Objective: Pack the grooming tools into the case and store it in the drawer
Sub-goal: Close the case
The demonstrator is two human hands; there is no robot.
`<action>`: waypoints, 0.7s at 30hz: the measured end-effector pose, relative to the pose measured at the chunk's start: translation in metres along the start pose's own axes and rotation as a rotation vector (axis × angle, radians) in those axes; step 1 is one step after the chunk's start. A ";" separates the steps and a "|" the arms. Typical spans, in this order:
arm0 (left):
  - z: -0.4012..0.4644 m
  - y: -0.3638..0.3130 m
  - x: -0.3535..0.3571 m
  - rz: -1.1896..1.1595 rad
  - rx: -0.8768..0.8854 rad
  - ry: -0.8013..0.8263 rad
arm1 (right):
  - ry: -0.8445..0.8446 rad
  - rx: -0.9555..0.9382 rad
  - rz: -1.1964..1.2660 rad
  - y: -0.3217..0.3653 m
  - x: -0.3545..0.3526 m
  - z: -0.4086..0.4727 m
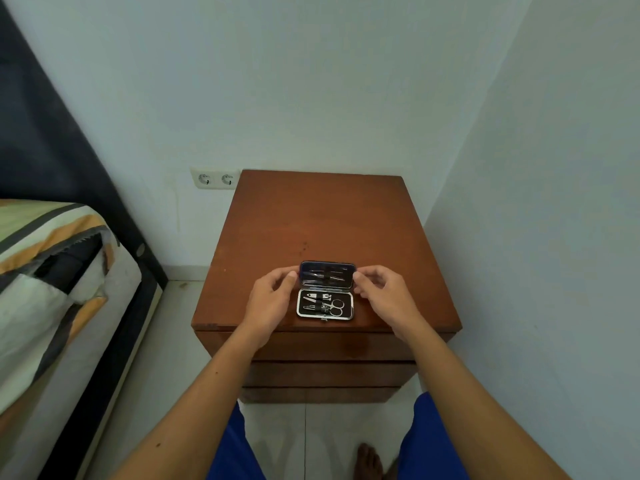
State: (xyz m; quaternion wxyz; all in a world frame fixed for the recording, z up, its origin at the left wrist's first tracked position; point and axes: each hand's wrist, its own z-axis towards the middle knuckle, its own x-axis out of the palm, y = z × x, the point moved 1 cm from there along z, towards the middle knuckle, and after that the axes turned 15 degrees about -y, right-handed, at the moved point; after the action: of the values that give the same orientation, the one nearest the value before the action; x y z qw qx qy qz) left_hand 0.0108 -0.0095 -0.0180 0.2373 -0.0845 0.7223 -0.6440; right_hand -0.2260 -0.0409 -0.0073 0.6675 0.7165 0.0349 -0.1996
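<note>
Left hand [273, 299] and right hand [381, 292] pinch the small black hinged grooming case's [325, 304] raised lid; fold it down evenly, tools seated.

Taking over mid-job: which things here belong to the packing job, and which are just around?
Job:
grooming case, open, near front edge of the nightstand
case lid, held at its ends by left hand and right hand
scissors, seated in case
drawers, shut

Around:
wall sockets
bed
</note>
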 end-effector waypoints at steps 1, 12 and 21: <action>-0.007 0.001 -0.003 0.004 0.033 -0.003 | -0.006 -0.026 -0.001 -0.001 -0.004 -0.007; -0.039 0.019 -0.014 0.331 0.440 -0.009 | 0.041 -0.362 -0.183 -0.020 -0.011 -0.042; -0.024 0.015 -0.012 0.543 0.656 0.015 | 0.082 -0.447 -0.327 -0.024 -0.001 -0.030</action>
State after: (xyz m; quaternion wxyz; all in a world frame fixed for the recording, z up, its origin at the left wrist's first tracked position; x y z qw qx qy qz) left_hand 0.0137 0.0193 -0.0282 0.4072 0.1934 0.4771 -0.7545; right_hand -0.2272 -0.0089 -0.0285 0.7659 0.5438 0.2204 -0.2629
